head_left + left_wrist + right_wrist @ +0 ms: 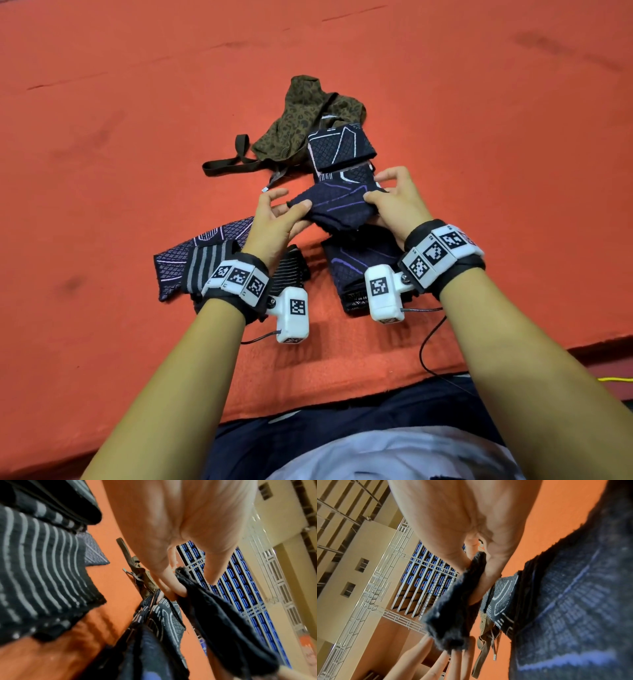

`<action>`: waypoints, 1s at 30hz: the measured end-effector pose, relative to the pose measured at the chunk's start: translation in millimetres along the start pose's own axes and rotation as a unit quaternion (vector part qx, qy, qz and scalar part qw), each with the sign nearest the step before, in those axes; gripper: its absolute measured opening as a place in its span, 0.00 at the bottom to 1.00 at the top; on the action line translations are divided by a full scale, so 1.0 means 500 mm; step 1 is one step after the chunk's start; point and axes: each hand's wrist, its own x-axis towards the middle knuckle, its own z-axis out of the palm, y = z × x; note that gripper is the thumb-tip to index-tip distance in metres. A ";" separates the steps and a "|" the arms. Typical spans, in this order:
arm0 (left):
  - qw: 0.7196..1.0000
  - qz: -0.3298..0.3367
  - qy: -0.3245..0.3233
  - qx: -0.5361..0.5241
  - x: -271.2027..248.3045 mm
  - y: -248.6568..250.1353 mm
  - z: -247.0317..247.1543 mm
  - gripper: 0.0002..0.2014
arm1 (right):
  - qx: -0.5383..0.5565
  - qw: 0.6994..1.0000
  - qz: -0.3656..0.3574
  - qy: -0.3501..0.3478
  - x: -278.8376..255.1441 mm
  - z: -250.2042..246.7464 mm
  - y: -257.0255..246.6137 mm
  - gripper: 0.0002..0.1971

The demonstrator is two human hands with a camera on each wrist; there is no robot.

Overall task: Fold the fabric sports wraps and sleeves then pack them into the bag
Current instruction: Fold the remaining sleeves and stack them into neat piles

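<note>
Above the orange mat [137,144], both hands are pinching a knit sleeve [337,205].
The left hand [274,222] and right hand [397,202] are gripping its soft, ribbed ends.

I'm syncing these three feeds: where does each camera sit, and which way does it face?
Head: on the head, looking forward and down at both forearms, left hand and right hand holding a sleeve above the red mat.
Left wrist: looks along the left palm at the fingers gripping the sleeve.
Right wrist: looks along the right palm; the left hand's fingertips also show.
Shared: all show the held sleeve, the mat and the bag strap.
</note>
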 end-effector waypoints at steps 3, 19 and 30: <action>0.997 -0.001 0.010 -0.080 0.006 0.001 0.016 0.22 | 0.000 1.000 -0.022 -0.004 0.001 -0.001 0.007 0.11; 0.978 0.013 -0.083 0.190 0.097 0.022 0.076 0.19 | -0.173 0.984 -0.016 -0.038 0.102 -0.023 -0.032 0.16; 0.918 0.025 -0.106 0.381 0.159 -0.022 0.072 0.30 | -0.381 0.923 -0.039 -0.043 0.121 -0.026 -0.009 0.20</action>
